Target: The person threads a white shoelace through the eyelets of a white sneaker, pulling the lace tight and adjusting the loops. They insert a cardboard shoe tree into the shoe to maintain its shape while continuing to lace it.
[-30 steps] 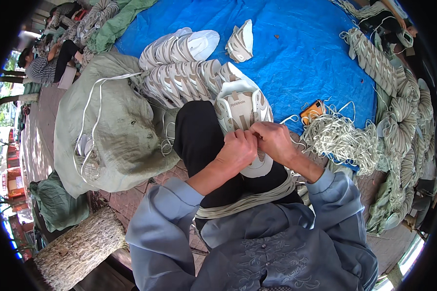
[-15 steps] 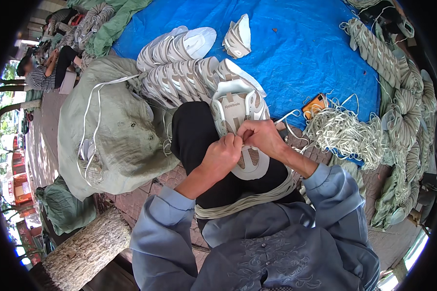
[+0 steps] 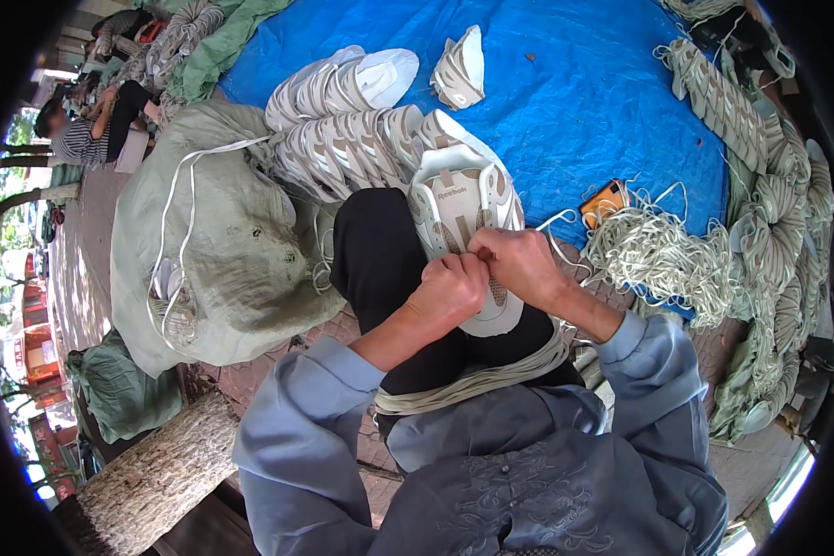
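A beige, white and brown shoe upper (image 3: 454, 206) lies over my dark-trousered legs, its opening facing away from me and its toe toward me. My left hand (image 3: 449, 295) and my right hand (image 3: 524, 267) meet over the lower end of its lacing area. Both are closed in a pinch, fingertips nearly touching. Whatever sits between the fingers is hidden by the knuckles. A bundle of pale laces (image 3: 477, 385) is draped across my lap, just below the toe.
Rows of nested shoe uppers (image 3: 338, 153) and a single upper (image 3: 460, 69) lie on a blue tarp (image 3: 584, 102). Right are a tangled lace heap (image 3: 658, 255), an orange object (image 3: 604, 202) and stacked uppers (image 3: 774, 213). Left stand a grey-green sack (image 3: 222, 278) and log (image 3: 157, 473); a person (image 3: 82, 141) sits beyond.
Both hands and the shoe upper have shifted slightly right in the picture, along with a small shift of the whole view. The hands remain pinched together over the lacing area.
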{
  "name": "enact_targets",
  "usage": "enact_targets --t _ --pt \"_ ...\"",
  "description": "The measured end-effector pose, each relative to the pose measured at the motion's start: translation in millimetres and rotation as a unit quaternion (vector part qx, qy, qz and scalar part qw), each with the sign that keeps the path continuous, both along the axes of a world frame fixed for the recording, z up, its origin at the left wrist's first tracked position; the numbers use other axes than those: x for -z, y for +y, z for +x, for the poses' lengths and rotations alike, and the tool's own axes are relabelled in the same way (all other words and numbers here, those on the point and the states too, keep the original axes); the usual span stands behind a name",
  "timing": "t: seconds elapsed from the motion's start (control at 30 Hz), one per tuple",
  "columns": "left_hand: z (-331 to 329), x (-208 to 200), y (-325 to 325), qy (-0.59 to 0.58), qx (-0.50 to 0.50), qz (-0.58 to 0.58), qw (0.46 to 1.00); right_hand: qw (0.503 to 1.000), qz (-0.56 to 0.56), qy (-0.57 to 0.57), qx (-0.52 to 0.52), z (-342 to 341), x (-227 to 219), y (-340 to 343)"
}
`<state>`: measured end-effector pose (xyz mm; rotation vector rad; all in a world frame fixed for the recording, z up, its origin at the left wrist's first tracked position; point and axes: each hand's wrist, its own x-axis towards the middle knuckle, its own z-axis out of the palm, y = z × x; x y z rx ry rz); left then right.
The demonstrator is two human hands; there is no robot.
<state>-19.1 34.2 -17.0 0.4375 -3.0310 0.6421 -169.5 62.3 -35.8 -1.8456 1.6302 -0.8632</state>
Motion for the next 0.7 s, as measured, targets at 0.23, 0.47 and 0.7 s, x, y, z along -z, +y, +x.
enact_targets --t 0.23,0.47,0.7 --pt "13.9 1.1 -1.4 0.119 -0.076 0.169 0.975 0.986 0.083 -0.141 -0.035 2.8 4.6 -6.5" --pt "10.5 15.5 11.3 0.265 -0.150 0.188 0.934 0.995 -0.011 0.001 -0.098 0.5 2.1 -6.2" --pt "11.0 19.7 14.0 0.289 -0.159 0.252 0.910 0.991 0.058 -0.114 -0.036 -5.1 -1.0 1.5"
